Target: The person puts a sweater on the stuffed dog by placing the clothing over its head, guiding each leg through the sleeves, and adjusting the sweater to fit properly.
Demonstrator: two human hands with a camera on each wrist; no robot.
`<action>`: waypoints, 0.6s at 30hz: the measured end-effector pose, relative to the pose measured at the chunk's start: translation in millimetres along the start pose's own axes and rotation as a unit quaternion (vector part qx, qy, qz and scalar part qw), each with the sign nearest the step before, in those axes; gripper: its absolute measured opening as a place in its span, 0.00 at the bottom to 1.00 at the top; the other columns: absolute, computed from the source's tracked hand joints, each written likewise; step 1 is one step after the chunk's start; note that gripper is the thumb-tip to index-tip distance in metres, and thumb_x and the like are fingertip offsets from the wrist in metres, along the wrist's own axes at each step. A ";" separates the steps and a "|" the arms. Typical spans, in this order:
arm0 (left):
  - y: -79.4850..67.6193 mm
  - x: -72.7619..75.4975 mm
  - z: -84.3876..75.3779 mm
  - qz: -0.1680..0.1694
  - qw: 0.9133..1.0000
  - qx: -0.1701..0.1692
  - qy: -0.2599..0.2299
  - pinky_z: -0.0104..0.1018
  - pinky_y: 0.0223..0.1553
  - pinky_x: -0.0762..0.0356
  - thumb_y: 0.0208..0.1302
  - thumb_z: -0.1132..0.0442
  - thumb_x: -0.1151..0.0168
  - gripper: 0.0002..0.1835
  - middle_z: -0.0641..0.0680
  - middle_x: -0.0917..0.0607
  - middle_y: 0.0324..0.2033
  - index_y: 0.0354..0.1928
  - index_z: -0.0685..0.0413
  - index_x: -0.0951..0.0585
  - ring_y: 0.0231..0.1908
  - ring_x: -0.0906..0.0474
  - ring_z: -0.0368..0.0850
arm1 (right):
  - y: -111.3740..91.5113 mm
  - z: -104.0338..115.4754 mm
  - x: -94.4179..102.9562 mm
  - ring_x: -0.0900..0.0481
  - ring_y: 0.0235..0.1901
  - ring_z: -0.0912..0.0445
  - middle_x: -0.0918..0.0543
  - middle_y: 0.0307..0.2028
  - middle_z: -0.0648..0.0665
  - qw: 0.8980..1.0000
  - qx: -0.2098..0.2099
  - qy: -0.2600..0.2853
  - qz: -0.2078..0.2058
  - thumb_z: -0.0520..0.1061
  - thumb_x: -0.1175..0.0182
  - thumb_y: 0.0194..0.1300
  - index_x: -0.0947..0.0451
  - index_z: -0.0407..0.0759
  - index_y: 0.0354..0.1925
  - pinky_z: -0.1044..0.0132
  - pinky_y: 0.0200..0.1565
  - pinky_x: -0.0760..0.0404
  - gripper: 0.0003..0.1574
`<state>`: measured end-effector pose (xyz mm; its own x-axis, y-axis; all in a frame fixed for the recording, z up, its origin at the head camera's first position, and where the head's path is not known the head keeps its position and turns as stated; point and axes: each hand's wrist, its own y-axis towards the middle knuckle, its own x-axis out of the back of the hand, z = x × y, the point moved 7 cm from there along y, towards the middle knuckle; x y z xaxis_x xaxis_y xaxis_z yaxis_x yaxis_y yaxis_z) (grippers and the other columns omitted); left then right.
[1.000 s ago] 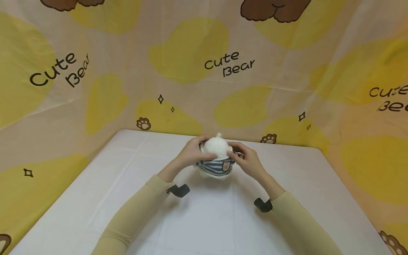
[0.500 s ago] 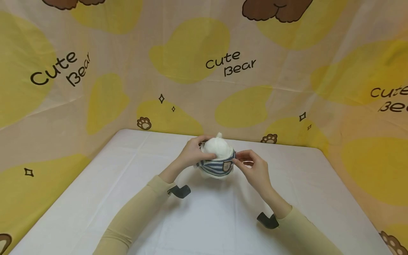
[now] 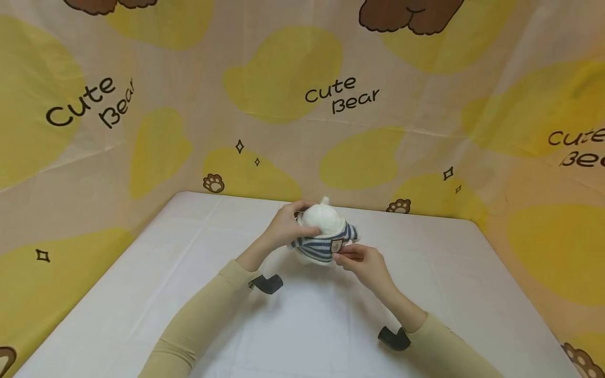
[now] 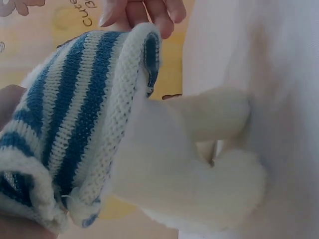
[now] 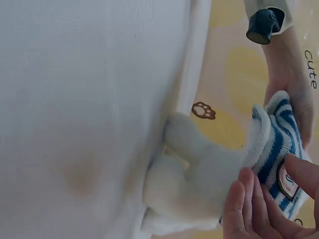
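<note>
A white plush toy [image 3: 321, 216] wears a blue-and-white striped knit sweater [image 3: 312, 248] with a shield-shaped badge [image 5: 287, 180] on it. My left hand [image 3: 287, 224] grips the toy around its head and neck, thumb across the near side. At the sweater's lower hem, beside the badge, my right hand [image 3: 368, 266] pinches the knit between thumb and fingers. In the left wrist view, the white lower body [image 4: 154, 164] shows beneath the rolled hem, its stubby legs reaching the table. One striped sleeve [image 3: 351, 232] sticks out on the right.
The toy stands near the back of a white-covered table [image 3: 293, 325]. Behind and beside the table hangs a yellow and beige curtain [image 3: 274, 73] printed with "Cute Bear". A dark wrist mount [image 3: 267, 284] projects below the left forearm, and another dark mount [image 3: 394, 338] below the right.
My right hand has gone from the toy's neck to the sweater's right side, then down to the hem by the badge. The right sleeve now sticks out. My left hand keeps its hold.
</note>
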<state>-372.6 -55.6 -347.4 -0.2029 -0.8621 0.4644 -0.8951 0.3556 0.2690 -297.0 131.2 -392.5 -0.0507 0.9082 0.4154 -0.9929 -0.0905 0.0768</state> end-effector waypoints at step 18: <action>0.9 0.5 -1.8 0.023 0.999 0.011 0.028 0.45 0.52 0.24 0.45 0.51 0.24 0.37 0.51 0.20 0.53 0.59 0.50 0.26 0.50 0.24 0.47 | 4.2 3.7 -9.2 0.14 0.35 0.49 0.14 0.34 0.37 0.996 0.011 0.089 -0.013 0.41 0.35 0.59 0.22 0.30 0.35 0.62 0.40 0.17 0.13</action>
<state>-372.8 -55.1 -345.4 -0.2222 -0.8229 0.5228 -0.8941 0.3859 0.2273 -300.4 121.0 -392.7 -0.0449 0.9682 0.2463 -0.9917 -0.0729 0.1059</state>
